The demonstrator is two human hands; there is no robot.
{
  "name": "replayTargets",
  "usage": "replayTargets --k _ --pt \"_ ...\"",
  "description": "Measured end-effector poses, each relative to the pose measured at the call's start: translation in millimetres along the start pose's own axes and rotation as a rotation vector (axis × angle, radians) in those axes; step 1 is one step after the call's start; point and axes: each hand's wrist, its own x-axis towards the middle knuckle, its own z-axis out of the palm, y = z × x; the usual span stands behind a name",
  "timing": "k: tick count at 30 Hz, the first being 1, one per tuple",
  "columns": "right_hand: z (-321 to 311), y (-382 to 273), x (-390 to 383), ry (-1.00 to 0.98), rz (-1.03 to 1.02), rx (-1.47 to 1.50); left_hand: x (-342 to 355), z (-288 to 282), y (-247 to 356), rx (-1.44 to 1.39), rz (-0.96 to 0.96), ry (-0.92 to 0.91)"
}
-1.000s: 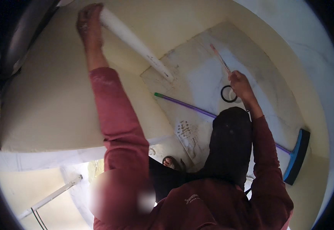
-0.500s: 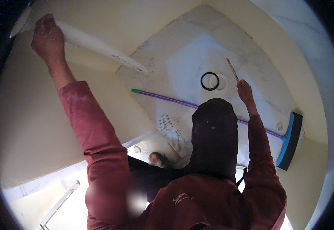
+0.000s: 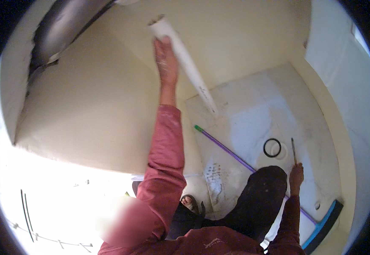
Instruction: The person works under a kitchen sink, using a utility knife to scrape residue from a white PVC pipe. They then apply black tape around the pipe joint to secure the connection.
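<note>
From my remote seat I am taking the black ring [image 3: 264, 148] as my landmark. Beyond it and to its left, the white pipe [image 3: 190, 68] is leaning, its lower end seemingly resting on the floor [image 3: 253, 112]. My left hand [image 3: 166, 59] is gripping the pipe near its open upper end; the pipe is hiding some fingers from me. To the ring's right and nearer me, my right hand [image 3: 296, 176] is holding a thin rod [image 3: 294, 152] in a closed fist.

I am judging the pipe's foot the main risk: with one hand steadying it so high, a sideways push could be making it skid toward the ring. A careless rod tip could be nudging the ring, and the broom pole [image 3: 225, 148], lying on the ring's near side, could be rolling if my knee [image 3: 273, 176] is bumping it.
</note>
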Motion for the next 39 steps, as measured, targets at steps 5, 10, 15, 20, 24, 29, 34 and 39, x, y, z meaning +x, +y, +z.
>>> replayTargets --k 5,10,15,20,24,29,34,39 --pt "-44 -44 -7 0.227 -0.143 -0.290 -74 -2 3 0.231 -0.241 0.010" --pt "-105 -110 22 0.114 -0.567 0.346 -15 -10 104 0.194 0.228 0.367" --pt "-160 -208 12 -0.095 -0.570 0.690 46 5 195 0.392 0.364 0.096" --pt "-144 -231 7 -0.265 -0.712 0.690 55 11 177 0.131 0.282 0.132" --pt "-142 -217 2 -0.277 -0.686 0.639 66 5 166 -0.022 0.135 0.087" --pt "-133 -198 4 -0.297 -0.612 0.652 57 12 162 -0.147 -0.002 0.027" --pt "-115 -196 7 -0.289 -0.657 0.672 55 8 152 0.001 0.093 0.096" --pt "-122 -202 10 -0.284 -0.649 0.648 50 13 148 0.090 0.184 0.111"
